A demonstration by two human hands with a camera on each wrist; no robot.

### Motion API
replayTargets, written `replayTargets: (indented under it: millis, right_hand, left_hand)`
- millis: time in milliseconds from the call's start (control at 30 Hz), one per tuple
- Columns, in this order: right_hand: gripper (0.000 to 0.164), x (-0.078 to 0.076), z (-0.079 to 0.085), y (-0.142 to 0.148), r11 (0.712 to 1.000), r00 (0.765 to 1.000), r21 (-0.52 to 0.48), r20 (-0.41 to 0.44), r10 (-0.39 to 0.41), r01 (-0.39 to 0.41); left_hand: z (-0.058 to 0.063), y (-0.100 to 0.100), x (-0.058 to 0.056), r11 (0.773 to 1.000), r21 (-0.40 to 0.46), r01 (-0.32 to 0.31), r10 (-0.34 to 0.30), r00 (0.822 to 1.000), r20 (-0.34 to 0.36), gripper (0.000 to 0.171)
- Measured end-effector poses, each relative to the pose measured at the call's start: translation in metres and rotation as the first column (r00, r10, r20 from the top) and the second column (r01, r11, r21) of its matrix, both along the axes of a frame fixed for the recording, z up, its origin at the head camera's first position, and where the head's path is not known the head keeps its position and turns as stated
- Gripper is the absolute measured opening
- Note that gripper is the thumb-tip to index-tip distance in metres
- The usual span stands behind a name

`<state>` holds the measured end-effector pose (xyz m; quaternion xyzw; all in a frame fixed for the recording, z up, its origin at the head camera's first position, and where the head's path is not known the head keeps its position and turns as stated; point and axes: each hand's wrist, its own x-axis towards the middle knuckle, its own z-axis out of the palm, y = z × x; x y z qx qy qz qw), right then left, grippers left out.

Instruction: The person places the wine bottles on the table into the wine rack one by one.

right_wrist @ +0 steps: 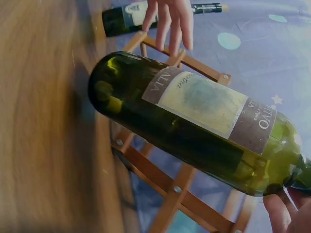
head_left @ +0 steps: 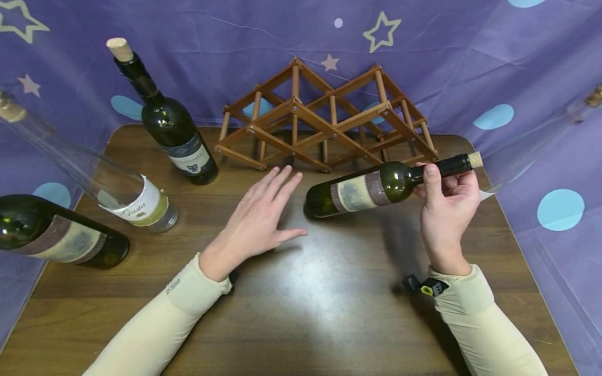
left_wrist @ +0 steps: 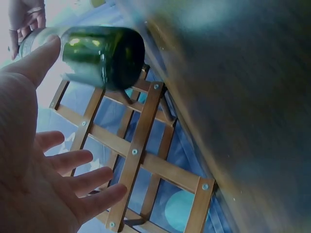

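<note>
My right hand (head_left: 447, 219) grips a dark green wine bottle (head_left: 359, 190) by its neck, just below the cork. The bottle lies tilted on its side in the air over the table, base pointing left and label facing me. My left hand (head_left: 258, 214) hovers near the bottle's base with fingers straight and spread, holding nothing. In the left wrist view, its thumb overlaps the bottle (left_wrist: 97, 56). Behind both hands stands a wooden folding wine rack (head_left: 314, 120) with crossed slats. The right wrist view shows the held bottle (right_wrist: 204, 104) in front of the rack.
On the left stand a corked dark bottle (head_left: 174, 125), a clear bottle (head_left: 146, 203) with a torn label, and another dark bottle (head_left: 66, 240). A clear corked bottle (head_left: 522, 146) is behind my right hand. A purple curtain (head_left: 329, 31) hangs around the wooden table (head_left: 301, 324).
</note>
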<state>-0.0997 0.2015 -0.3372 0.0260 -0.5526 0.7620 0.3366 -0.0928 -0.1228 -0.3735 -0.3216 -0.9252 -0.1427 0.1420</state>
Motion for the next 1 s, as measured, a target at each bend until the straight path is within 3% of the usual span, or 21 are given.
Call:
replayTargets:
  millis: [233,667,1000]
  right_hand:
    - [0.037,-0.002,-0.012,-0.009,0.988,0.992,-0.138,0.093,0.088,-0.074]
    - [0.038,0.000,-0.028,-0.020,0.976,0.964,-0.188,0.221,0.150,-0.109]
    - [0.036,0.003,-0.032,-0.027,0.957,0.950,-0.258,0.243,0.195,-0.131]
  left_hand:
    - [-0.004,0.012,-0.002,1.000,0.007,0.021,-0.021,1.000,0.005,0.112]
    - [-0.011,0.030,-0.007,0.999,0.023,0.040,-0.040,0.999,0.013,0.110]
    - [-0.012,0.031,-0.008,0.999,0.021,0.047,-0.047,0.999,0.001,0.108]
